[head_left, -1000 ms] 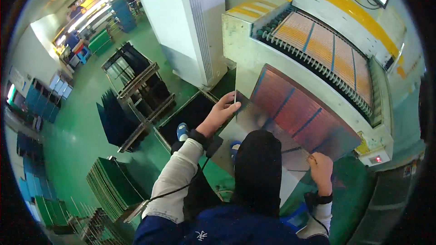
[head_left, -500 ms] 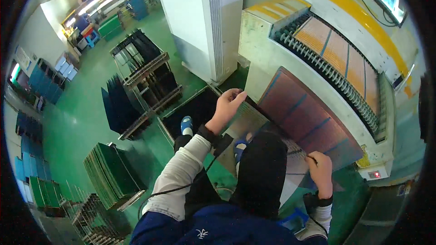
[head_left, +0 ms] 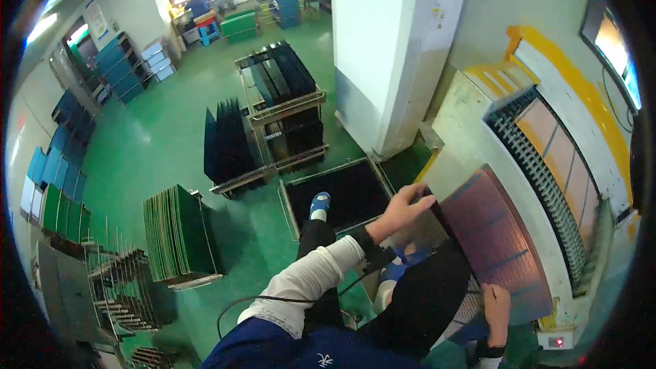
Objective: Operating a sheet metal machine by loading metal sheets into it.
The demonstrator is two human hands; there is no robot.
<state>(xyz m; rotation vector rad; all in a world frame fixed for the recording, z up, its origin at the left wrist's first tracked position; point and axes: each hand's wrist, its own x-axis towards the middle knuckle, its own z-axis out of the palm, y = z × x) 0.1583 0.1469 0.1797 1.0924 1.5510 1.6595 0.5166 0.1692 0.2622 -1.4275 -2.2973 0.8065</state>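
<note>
Plainly, grey panel (head_left: 426, 232) between 2 grips (head_left: 402, 214) (head_left: 497, 306)

I'm on 1 view: L head cam, fisheye, facing down/fwd from above. L hand (head_left: 402, 214) + R hand (head_left: 497, 309) close; roller machine (head_left: 543, 184) nr, R side; blue rack (head_left: 285, 1) far bkgd.

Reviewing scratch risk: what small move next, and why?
Probably ease the gray panel slightly away from the copper panel. The left hand and right hand hold its edge at separate spots, while the copper panel slants close beside it; whether they touch, I can't tell.
</note>
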